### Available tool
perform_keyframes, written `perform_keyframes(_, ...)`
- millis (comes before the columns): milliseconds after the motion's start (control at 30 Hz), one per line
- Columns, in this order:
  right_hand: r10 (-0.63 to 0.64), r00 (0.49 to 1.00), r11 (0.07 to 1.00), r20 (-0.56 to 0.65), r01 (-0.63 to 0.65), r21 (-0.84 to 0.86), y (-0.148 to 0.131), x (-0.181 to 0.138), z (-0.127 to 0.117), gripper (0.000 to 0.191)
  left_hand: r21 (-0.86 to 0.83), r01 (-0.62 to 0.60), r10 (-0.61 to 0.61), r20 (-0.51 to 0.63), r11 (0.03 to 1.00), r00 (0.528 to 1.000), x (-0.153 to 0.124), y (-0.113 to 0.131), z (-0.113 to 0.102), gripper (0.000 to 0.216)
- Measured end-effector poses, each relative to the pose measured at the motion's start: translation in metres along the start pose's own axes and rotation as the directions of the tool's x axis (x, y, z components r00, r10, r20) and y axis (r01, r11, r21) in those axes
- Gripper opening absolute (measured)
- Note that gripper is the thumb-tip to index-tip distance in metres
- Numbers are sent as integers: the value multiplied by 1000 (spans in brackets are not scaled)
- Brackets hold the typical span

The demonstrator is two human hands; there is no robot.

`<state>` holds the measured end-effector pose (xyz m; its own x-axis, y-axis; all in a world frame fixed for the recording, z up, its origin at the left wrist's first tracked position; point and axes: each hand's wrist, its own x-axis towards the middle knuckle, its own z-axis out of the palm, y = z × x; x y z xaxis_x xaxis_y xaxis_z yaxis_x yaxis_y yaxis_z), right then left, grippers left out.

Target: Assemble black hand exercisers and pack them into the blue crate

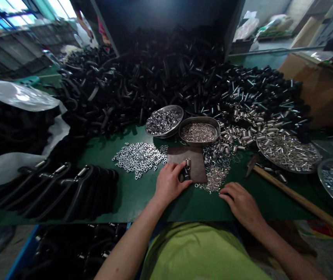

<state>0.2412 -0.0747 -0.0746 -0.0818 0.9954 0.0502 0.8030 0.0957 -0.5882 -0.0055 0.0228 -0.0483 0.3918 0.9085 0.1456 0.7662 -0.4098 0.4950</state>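
My left hand (170, 183) is closed on a small black part (185, 175) standing on a dark square plate (197, 165). A shiny coil spring (188, 163) sits upright at the far end of that part. My right hand (240, 203) is at the near edge of a heap of tiny metal pieces (215, 179), its thumb and forefinger pinched together. A small bright speck shows at those fingertips, too small to name. To the left of the plate, silver nuts (140, 155) lie spread on the green table (137, 198).
Behind the plate stand a bowl of metal rings (179, 112) and an oval tin (217, 126) of tiny pieces. A hammer (289, 188) and a dish of pins (315, 165) lie right. Black handles (76, 190) are lined up left; a large black pile (160, 74) fills the back.
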Motion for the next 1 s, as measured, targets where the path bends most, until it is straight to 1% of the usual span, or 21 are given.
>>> perform_keyframes(67,0,1000,1000,-16,0,-16,-3,1,3,13,-80,58,-59,-17,995,998,2,2,-1,59)
perform_keyframes(100,2,1000,1000,-16,-2,-5,-5,3,3,13,-163,109,-115,-24,981,993,3,3,-3,59)
perform_keyframes(133,5,1000,1000,-14,-5,20,-9,6,0,14,-281,180,-193,-17,943,981,5,4,-5,60)
perform_keyframes(167,9,1000,998,-17,-8,56,-14,10,-3,14,-433,262,-283,17,862,959,6,5,-7,59)
perform_keyframes(200,10,999,995,-31,-7,97,-20,15,-6,14,-598,342,-367,85,725,926,7,6,-11,58)
perform_keyframes(233,3,998,990,-55,5,138,-28,21,-9,14,-741,408,-424,184,532,887,8,7,-14,56)
perform_keyframes(267,-16,996,985,-91,31,172,-37,27,-12,13,-836,453,-447,292,311,846,7,8,-17,53)
perform_keyframes(300,-46,990,978,-135,72,195,-46,34,-13,12,-874,476,-441,392,96,808,6,10,-20,49)
perform_keyframes(333,-84,980,971,-182,122,207,-56,41,-14,11,-872,483,-420,471,-86,776,4,12,-23,44)
perform_keyframes(367,-127,966,962,-227,176,210,-66,48,-13,10,-848,481,-397,530,-225,749,2,14,-25,39)
perform_keyframes(400,-172,949,952,-265,229,205,-74,55,-12,9,-817,477,-378,574,-325,726,-1,16,-27,35)
perform_keyframes(467,-244,918,934,-313,309,177,-86,67,-6,9,-764,467,-343,628,-446,699,-6,20,-29,32)
perform_keyframes(533,-297,901,926,-317,353,135,-91,76,0,9,-731,458,-311,649,-506,694,-10,23,-31,31)
perform_keyframes(600,-327,896,926,-300,368,89,-92,82,6,10,-717,447,-293,654,-536,698,-12,24,-31,31)
perform_keyframes(700,-369,889,920,-272,391,32,-92,85,10,11,-726,435,-294,641,-534,709,-13,25,-30,29)
perform_keyframes(767,-392,883,915,-257,404,-5,-92,85,9,11,-749,432,-313,624,-502,716,-14,25,-29,29)
perform_keyframes(833,-403,884,912,-239,409,-25,-90,86,7,11,-781,441,-325,598,-442,733,-14,23,-29,30)
perform_keyframes(900,-454,865,888,-215,459,-29,-85,90,3,11,-814,469,-301,568,-343,766,-13,20,-32,35)
perform_keyframes(933,-509,837,858,-202,511,-47,-81,93,1,11,-828,488,-273,555,-278,786,-12,18,-34,39)
perform_keyframes(967,-579,794,814,-185,573,-91,-77,98,-2,10,-836,509,-238,546,-204,803,-9,15,-37,43)
perform_keyframes(1000,-658,736,753,-161,638,-162,-72,102,-4,12,-841,527,-206,542,-126,815,-6,12,-38,45)
